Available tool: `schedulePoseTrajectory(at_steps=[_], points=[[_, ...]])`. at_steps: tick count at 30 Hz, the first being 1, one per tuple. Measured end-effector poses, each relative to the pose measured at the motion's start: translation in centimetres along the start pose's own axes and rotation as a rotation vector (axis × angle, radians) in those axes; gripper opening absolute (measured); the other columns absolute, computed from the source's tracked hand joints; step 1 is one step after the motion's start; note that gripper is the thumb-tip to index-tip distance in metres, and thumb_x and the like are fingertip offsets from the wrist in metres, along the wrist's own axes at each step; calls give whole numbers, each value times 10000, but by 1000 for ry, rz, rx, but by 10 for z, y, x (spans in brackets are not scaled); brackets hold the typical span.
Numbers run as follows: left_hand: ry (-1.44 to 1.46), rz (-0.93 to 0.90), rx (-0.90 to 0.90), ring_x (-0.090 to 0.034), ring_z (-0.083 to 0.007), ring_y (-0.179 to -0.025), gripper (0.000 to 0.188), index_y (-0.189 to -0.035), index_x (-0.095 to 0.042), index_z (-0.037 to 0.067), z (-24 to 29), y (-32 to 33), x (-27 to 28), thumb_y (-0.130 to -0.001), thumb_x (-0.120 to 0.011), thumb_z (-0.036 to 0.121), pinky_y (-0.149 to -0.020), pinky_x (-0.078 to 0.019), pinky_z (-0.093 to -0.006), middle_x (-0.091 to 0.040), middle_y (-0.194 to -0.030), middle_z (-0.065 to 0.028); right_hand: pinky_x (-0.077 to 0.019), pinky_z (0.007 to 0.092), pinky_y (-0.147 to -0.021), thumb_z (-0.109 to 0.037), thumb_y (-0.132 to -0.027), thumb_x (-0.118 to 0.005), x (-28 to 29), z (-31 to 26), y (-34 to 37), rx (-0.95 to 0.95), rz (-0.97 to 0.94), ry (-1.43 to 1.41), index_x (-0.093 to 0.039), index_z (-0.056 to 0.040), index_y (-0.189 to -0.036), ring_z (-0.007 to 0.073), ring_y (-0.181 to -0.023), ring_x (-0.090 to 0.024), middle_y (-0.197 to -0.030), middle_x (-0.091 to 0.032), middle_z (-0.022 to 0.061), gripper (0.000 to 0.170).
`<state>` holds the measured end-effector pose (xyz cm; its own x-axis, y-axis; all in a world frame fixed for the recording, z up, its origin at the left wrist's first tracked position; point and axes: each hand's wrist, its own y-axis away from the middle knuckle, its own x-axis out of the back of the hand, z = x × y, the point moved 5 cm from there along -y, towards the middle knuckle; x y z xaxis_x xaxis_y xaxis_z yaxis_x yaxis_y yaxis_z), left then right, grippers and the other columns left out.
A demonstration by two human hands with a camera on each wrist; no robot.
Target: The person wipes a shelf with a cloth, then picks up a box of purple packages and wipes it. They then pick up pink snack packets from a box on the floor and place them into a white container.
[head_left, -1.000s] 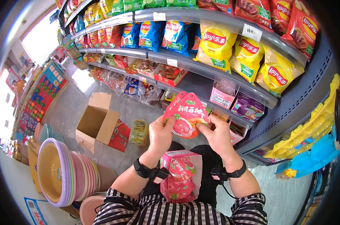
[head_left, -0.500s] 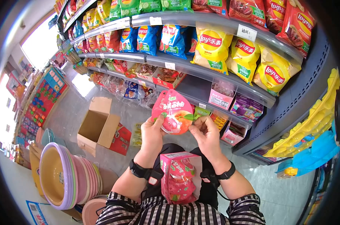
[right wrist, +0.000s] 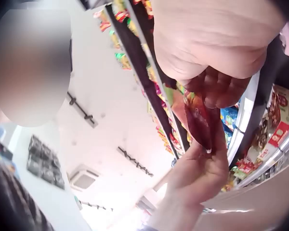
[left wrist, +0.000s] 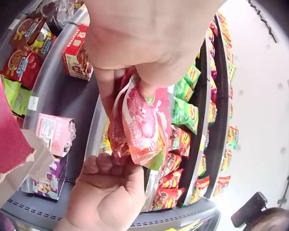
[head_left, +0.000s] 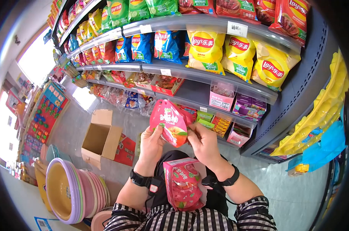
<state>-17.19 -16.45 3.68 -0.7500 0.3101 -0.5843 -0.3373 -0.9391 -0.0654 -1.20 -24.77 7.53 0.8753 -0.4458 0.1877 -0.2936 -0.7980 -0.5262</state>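
Note:
Both hands hold pink snack pouches with a grapefruit picture point(head_left: 170, 127) in front of the person's lap, one pouch overlapping another. The left hand point(head_left: 150, 145) pinches their left edge, thumb on the printed front. At the lower right edge, the right hand point(head_left: 202, 142) pinches with thumb and curled fingers. In the left wrist view the clear-fronted pouch point(left wrist: 147, 122) hangs between the two hands. The right wrist view shows the pouch point(right wrist: 198, 120) nearly edge-on. An open pink display box point(head_left: 182, 181) with more such pouches rests on the lap.
Shelves ahead carry chip bags point(head_left: 205, 48), and boxed snacks point(head_left: 221, 96) sit on the lower tier. An open cardboard box point(head_left: 99, 138) stands on the floor at left, near stacked plastic tubs point(head_left: 72, 188). A yellow plastic item point(head_left: 316, 111) is at right.
The pouches have moved left and now tilt, with their fronts turned partly aside. The right hand has shifted left along with them. The head view has swung slightly.

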Motion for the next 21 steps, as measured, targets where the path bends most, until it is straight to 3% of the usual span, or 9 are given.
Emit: schedulePoseTrajectory(at_steps=[2, 5, 9, 12, 14, 17, 21], points=[[-13, -17, -9, -667, -187, -934, 166, -1074, -628, 17, 2, 0, -1, -970, -517, 83, -803, -560, -347, -675, -1049, -95, -421, 238, -559, -81, -927, -532, -7, 14, 4, -416, -136, -604, -581, 7, -851, 103, -584, -544, -687, -592, 42, 126], [2, -18, -2, -669, -169, -893, 167, -1078, -631, 20, -1, 1, -3, -967, -528, 89, -762, -560, -325, -681, -1033, -83, -385, 220, -546, -99, -943, -519, -9, 21, 6, -435, -113, -830, -561, -11, -817, 81, -560, -503, -677, -576, 19, 160], [-33, -1, -38, -664, -146, -870, 157, -1072, -642, 26, -1, -1, -2, -952, -557, 79, -730, -551, -299, -684, -1020, -65, -404, 219, -568, -130, -940, -543, -7, 19, 7, -404, -135, -735, -581, -3, -858, 77, -608, -531, -704, -583, 29, 156], [-143, 33, -101, -652, -121, -870, 151, -1059, -655, 22, 2, -1, 3, -939, -577, 71, -734, -539, -280, -688, -1006, -53, -441, 220, -625, -141, -934, -586, -1, 5, 4, -283, -44, -654, -590, 3, -940, 66, -638, -536, -715, -584, 2, 144], [-212, 43, -139, -644, -106, -868, 151, -1055, -661, 16, 4, 1, 4, -934, -586, 65, -742, -531, -269, -689, -1000, -47, -465, 247, -641, -174, -903, -641, 4, -6, -1, -102, -29, -290, -590, 7, -990, 116, -646, -579, -759, -637, 72, 207], [-292, 48, -167, -628, -87, -868, 167, -1070, -664, 3, 4, 4, 1, -928, -593, 57, -770, -513, -253, -689, -1000, -40, -459, 269, -591, -187, -867, -687, 4, 4, -2, -81, -11, -105, -597, 2, -977, 166, -606, -582, -762, -650, 138, 237], [-267, -10, -168, -652, -127, -885, 170, -1076, -649, -2, 6, 8, -7, -924, -591, 47, -783, -523, -274, -686, -1030, -70, -448, 301, -547, -174, -855, -697, 7, 9, -2, -137, -30, -38, -605, 2, -915, 227, -573, -573, -728, -634, 165, 207]])
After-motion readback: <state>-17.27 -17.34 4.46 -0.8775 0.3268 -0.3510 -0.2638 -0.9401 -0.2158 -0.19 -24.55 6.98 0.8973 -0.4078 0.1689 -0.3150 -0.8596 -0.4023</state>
